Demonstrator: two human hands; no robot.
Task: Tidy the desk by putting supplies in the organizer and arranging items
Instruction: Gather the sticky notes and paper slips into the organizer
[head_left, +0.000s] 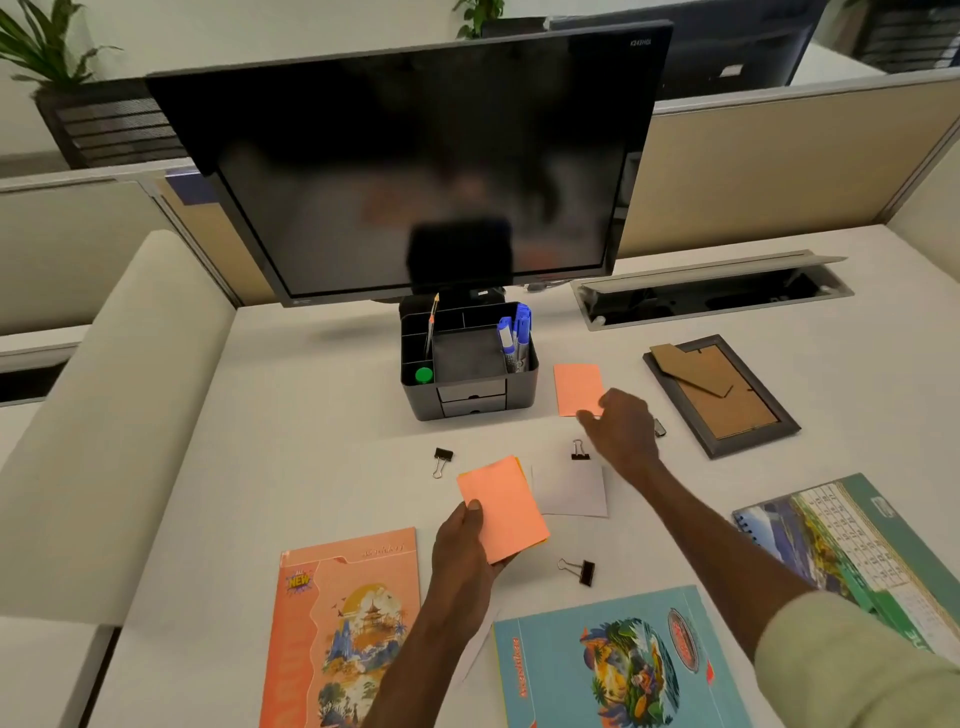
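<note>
My left hand (460, 540) holds a small stack of orange sticky notes (506, 506) by its lower left corner, above the desk's middle. My right hand (623, 423) reaches forward, fingers spread, its fingertips at the lower edge of a second orange note pad (576, 387) that lies flat on the desk. The black desk organizer (470, 387) stands below the monitor, holding blue markers (517, 335), a pen (431, 325) and a green-capped item (424, 375). Three black binder clips lie loose: one left (441, 460), one by my right wrist (579, 451), one nearer me (582, 570). A white paper slip (571, 491) lies beside the stack.
A monitor (415, 171) stands behind the organizer. A picture frame (722, 395) lies face down at right, a calendar (852, 540) nearer right. An orange notebook (343, 623) and a blue notebook (623, 670) lie at the front edge. A cable tray (711, 296) is open at back right.
</note>
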